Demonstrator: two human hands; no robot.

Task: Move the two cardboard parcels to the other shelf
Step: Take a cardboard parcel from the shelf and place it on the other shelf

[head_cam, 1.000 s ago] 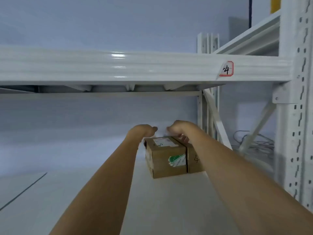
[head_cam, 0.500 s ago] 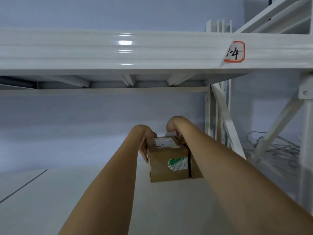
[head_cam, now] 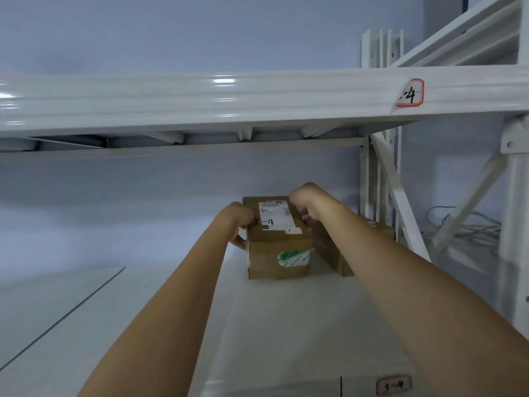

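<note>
A cardboard parcel (head_cam: pixel 279 253) with a white label marked "4" on top and a green-and-white sticker on its front sits on the white shelf board (head_cam: pixel 272 325). My left hand (head_cam: pixel 239 224) grips its left side and my right hand (head_cam: pixel 305 209) grips its right side near the top. A second cardboard parcel (head_cam: pixel 332 253) rests just to the right, largely hidden behind my right forearm.
A white shelf beam (head_cam: pixel 200 96) with a red-edged tag marked "4" (head_cam: pixel 410 93) runs overhead. White uprights and a diagonal brace (head_cam: pixel 398 202) stand at right. Loose cables (head_cam: pixel 463 227) lie behind them. A small label (head_cam: pixel 393 385) sits on the shelf's front edge.
My hands came down from above the parcels and closed on the sides of the left parcel, which has been drawn slightly away from the right one. The view tilted down a little.
</note>
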